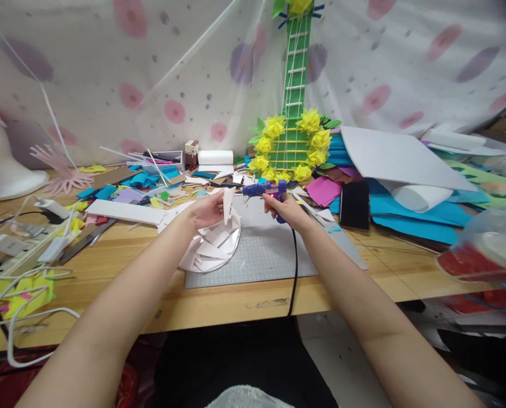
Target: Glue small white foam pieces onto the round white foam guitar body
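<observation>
My left hand (pixel 210 211) pinches a small white piece of foam board or card (pixel 228 204), held upright. Below it lies a round white board (pixel 219 258) with several white pieces standing and overlapping on it. My right hand (pixel 283 207) is wrapped round a blue hot glue gun (pixel 263 189), its nozzle pointing left toward the white piece, a short gap apart. From the glue gun's handle a black cord (pixel 296 266) hangs over the table's front edge. A grey cutting mat (pixel 261 266) lies under the round board.
A green paper guitar (pixel 297 85) with yellow flowers leans at the back. Coloured scraps (pixel 146 178) litter the left rear. Blue and white sheets (pixel 405 164) pile up at right, near a red-and-clear container (pixel 482 255). White cables (pixel 23 317) and a power strip (pixel 23 249) lie at left.
</observation>
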Demonstrator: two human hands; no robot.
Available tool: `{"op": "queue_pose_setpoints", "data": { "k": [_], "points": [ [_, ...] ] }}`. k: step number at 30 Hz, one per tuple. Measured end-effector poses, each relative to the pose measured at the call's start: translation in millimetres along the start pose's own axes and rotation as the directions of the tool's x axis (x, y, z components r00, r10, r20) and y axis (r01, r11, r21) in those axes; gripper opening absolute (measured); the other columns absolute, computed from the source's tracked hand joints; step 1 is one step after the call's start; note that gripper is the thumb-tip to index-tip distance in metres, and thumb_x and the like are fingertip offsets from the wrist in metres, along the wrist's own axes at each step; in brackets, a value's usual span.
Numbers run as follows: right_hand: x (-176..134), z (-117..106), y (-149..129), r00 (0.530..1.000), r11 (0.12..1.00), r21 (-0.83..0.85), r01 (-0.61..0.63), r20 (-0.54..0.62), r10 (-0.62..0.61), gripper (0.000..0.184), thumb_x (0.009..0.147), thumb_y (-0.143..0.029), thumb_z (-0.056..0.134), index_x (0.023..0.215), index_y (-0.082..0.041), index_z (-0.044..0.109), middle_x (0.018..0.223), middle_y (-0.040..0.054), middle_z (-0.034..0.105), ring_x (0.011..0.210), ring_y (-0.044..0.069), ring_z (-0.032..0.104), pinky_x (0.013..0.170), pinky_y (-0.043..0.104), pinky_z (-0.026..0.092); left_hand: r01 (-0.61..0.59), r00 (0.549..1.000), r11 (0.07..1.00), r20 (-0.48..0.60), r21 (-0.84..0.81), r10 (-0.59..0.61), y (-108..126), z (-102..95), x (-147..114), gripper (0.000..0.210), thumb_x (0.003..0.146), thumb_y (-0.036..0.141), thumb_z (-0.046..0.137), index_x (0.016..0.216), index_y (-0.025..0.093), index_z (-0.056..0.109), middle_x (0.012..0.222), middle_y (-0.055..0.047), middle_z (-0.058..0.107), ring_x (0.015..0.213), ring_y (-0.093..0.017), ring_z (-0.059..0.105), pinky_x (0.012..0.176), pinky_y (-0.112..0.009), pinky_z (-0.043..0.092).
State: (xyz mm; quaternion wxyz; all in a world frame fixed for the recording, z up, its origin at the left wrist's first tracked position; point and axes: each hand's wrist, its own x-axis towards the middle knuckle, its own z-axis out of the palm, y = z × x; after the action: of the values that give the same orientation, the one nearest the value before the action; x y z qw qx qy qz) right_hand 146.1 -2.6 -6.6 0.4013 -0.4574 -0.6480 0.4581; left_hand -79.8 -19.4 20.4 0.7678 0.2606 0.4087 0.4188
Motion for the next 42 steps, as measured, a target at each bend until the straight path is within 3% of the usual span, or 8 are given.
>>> {"op": "queue_pose_setpoints", "data": {
  "k": [5, 9, 12, 15, 19, 24, 28, 42],
  "points": [
    [-1, -5, 6, 0.999, 0.991, 0.136, -0.014, -0.03, 0.018, 0.049, 0.067, -0.064, 0.059, 0.065, -0.015, 0.062, 0.074, 0.0081, 0.066, 0.051, 0.009, 0.048, 0.046, 0.022, 0.043, -0.011, 1.0, 0.999, -0.014, 0.051, 0.012, 15, -7.5, -5, 0.035, 0.093, 0.033, 0.039, 0.074, 0.013, 0.061, 0.06, -0.002, 0.059, 0.058, -0.012, 0.056, 0.063, -0.026, 0.049],
    [3, -4, 33, 0.975, 0.984, 0.175, -0.03, -0.21, 0.067, 0.05, 0.065, -0.066, 0.06, 0.067, -0.015, 0.061, 0.074, 0.0087, 0.066, 0.052, 0.01, 0.049, 0.044, 0.022, 0.042, -0.116, 0.983, 0.975, -0.118, 0.189, 0.14, 34, -19.4, -9, 0.025, 0.088, 0.033, 0.049, 0.077, 0.014, 0.061, 0.062, -0.002, 0.06, 0.059, -0.011, 0.056, 0.062, -0.023, 0.048],
    [5, -2, 56, 0.912, 0.983, 0.169, -0.072, -0.388, 0.133, 0.05, 0.064, -0.065, 0.06, 0.071, -0.016, 0.058, 0.067, 0.0064, 0.063, 0.048, 0.01, 0.045, 0.042, 0.023, 0.04, -0.223, 0.931, 0.885, -0.181, 0.409, 0.318, 36, -24.8, -18, 0.017, 0.083, 0.029, 0.057, 0.075, 0.015, 0.061, 0.065, -0.002, 0.059, 0.062, -0.011, 0.056, 0.064, -0.023, 0.045],
    [5, -3, 68, 0.895, 0.985, 0.144, -0.091, -0.422, 0.144, 0.049, 0.065, -0.064, 0.059, 0.07, -0.015, 0.058, 0.059, 0.0042, 0.059, 0.046, 0.01, 0.045, 0.042, 0.024, 0.039, -0.25, 0.885, 0.642, -0.098, 0.725, 0.456, 23, -24.4, -33, 0.016, 0.076, 0.031, 0.064, 0.073, 0.016, 0.062, 0.064, 0.0, 0.055, 0.064, -0.012, 0.053, 0.064, -0.025, 0.041],
    [4, -5, 71, 0.914, 0.992, 0.06, -0.108, -0.386, 0.123, 0.048, 0.068, -0.063, 0.056, 0.068, -0.014, 0.061, 0.051, 0.001, 0.052, 0.043, 0.01, 0.044, 0.043, 0.025, 0.038, -0.164, 0.891, 0.24, 0.039, 0.957, 0.452, -1, -18.5, -47, 0.019, 0.065, 0.031, 0.072, 0.076, 0.018, 0.063, 0.067, -0.001, 0.056, 0.069, -0.017, 0.053, 0.066, -0.027, 0.038],
    [2, -5, 69, 0.909, 0.99, -0.002, -0.14, -0.396, 0.128, 0.052, 0.069, -0.065, 0.052, 0.07, -0.014, 0.062, 0.05, 0.0007, 0.052, 0.042, 0.011, 0.044, 0.045, 0.025, 0.039, -0.004, 0.952, -0.166, 0.055, 0.986, 0.301, -14, -6.7, -42, 0.023, 0.068, 0.038, 0.068, 0.08, 0.019, 0.061, 0.085, -0.007, 0.061, 0.084, -0.025, 0.057, 0.074, -0.031, 0.04],
    [0, -6, 68, 0.907, 0.988, -0.05, -0.146, -0.406, 0.113, 0.056, 0.068, -0.068, 0.05, 0.071, -0.013, 0.062, 0.05, 0.0012, 0.052, 0.044, 0.012, 0.046, 0.045, 0.025, 0.039, 0.061, 0.967, -0.367, 0.037, 0.928, 0.253, -16, 1.7, -38, 0.023, 0.072, 0.038, 0.063, 0.084, 0.019, 0.06, 0.097, -0.012, 0.061, 0.096, -0.029, 0.056, 0.078, -0.034, 0.04],
    [2, -5, 71, 0.916, 0.992, -0.01, -0.126, -0.385, 0.113, 0.055, 0.067, -0.067, 0.053, 0.069, -0.013, 0.063, 0.051, 0.0022, 0.054, 0.044, 0.011, 0.045, 0.045, 0.025, 0.039, 0.059, 0.954, -0.296, 0.034, 0.953, 0.298, -25, 4.8, -32, 0.021, 0.067, 0.031, 0.068, 0.082, 0.02, 0.059, 0.096, -0.011, 0.063, 0.1, -0.03, 0.056, 0.085, -0.035, 0.04]
  ]
}}
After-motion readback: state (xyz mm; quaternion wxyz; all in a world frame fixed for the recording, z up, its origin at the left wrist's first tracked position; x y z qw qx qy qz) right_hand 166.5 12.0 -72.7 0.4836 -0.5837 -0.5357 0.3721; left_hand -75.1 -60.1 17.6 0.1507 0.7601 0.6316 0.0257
